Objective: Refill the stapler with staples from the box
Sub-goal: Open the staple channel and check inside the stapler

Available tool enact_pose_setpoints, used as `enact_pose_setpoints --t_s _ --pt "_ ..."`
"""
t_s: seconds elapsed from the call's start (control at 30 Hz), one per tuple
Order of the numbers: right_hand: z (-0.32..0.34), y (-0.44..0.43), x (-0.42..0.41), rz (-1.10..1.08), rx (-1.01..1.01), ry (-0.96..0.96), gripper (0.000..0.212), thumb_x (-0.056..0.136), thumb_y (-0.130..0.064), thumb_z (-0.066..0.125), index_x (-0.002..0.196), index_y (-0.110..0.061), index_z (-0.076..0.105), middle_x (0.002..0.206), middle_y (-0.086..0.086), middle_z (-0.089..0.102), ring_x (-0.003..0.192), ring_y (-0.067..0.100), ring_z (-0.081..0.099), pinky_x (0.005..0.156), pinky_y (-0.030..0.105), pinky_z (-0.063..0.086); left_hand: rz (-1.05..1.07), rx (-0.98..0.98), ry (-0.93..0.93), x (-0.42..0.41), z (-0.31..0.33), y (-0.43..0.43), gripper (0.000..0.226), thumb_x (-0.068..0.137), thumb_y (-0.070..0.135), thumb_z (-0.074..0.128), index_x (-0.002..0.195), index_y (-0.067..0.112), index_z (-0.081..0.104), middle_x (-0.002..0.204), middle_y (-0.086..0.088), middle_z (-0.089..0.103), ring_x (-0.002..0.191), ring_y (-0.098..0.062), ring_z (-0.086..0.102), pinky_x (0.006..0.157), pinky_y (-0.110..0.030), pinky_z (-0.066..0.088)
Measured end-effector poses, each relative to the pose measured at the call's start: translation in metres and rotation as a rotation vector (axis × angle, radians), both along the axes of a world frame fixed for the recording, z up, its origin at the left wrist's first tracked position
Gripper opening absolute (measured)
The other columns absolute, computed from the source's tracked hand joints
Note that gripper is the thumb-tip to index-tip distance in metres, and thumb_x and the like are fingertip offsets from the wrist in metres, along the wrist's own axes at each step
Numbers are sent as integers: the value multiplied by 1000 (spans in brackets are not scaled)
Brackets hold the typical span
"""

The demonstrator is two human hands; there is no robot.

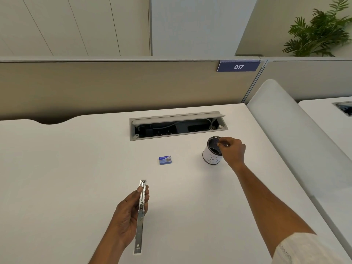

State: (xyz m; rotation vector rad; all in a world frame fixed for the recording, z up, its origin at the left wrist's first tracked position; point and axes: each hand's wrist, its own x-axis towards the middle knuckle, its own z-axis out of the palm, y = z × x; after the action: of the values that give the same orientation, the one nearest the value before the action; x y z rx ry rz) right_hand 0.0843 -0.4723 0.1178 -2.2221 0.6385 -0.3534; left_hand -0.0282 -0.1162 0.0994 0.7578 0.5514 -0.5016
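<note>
My left hand (pixel 127 212) grips a silver stapler (pixel 140 216) that is swung open into one long strip, its staple channel facing up, held just above the near part of the white desk (pixel 66 159). A small blue staple box (pixel 165 160) lies closed on the desk, beyond the stapler. My right hand (pixel 232 151) hovers over the mouth of a black mesh cup (pixel 212 152) wrapped in white paper marked "B". Its fingertips are pinched together above the opening. I cannot make out whether anything small sits between them.
An open cable tray (pixel 178 125) with sockets is sunk into the desk behind the box. A beige partition (pixel 114 86) with the sign 017 (pixel 238 66) closes the far edge. A rounded white divider (pixel 289 130) borders the desk on the right.
</note>
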Motion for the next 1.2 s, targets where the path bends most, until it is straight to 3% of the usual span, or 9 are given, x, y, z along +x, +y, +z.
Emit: enact_pose_setpoints --t_s 0.17,0.3,0.43,0.57,0.67,0.77,0.93,1.07,1.2 --pt "3 -3 -2 -48 30 -67 14 88 -9 70 97 -11 80 96 9 80 84 16 66 80 17 44 17 17 1 1 -2 0 20 96 18 61 104 6 75 84 -1 78 64 -8 74 53 -19 59" --pt "5 -3 -9 -96 93 -110 13 87 -11 71 94 -12 81 93 6 80 82 14 67 69 2 41 21 1 16 3 1 -1 20 96 18 61 105 6 75 83 -2 78 63 -8 74 54 -19 60" --pt "13 6 -16 -139 164 -174 12 86 -14 72 94 -13 82 91 3 80 75 12 65 71 16 47 23 10 6 4 2 -1 20 96 18 61 103 6 75 83 -2 77 64 -8 73 54 -19 59" --pt "19 27 -26 -131 257 -224 11 86 -16 75 95 -15 81 86 2 79 80 15 71 79 27 56 29 -3 9 4 8 -1 21 96 17 61 107 5 74 85 -3 77 65 -8 73 53 -20 59" --pt "25 53 -36 -72 310 -235 8 86 -18 77 92 -18 81 86 -4 78 84 8 72 85 27 57 40 -17 7 4 16 -2 25 91 17 66 110 3 73 88 -4 77 67 -10 73 54 -21 59" --pt "32 88 -50 30 359 -222 3 87 -20 78 90 -20 80 87 -5 77 80 10 69 80 25 55 52 2 -8 4 26 -2 29 82 19 71 106 3 75 89 -4 76 68 -10 73 56 -20 59" --pt "40 148 -76 252 467 -137 7 90 -20 76 94 -16 80 85 -3 79 77 12 70 67 30 62 86 4 -35 3 37 -3 26 83 18 72 103 3 75 88 -5 75 68 -11 71 57 -21 58" --pt "31 192 -96 394 526 -16 8 87 -29 78 91 -23 80 88 -7 79 86 13 74 80 43 64 112 26 -48 3 40 -2 17 92 17 69 96 4 79 88 -6 76 71 -13 71 61 -22 60" --pt "24 223 -107 382 652 72 26 80 -40 83 100 -25 77 99 -6 78 93 14 75 84 45 64 132 75 -74 0 42 2 17 92 20 70 91 8 81 80 -5 73 67 -14 67 67 -24 57"
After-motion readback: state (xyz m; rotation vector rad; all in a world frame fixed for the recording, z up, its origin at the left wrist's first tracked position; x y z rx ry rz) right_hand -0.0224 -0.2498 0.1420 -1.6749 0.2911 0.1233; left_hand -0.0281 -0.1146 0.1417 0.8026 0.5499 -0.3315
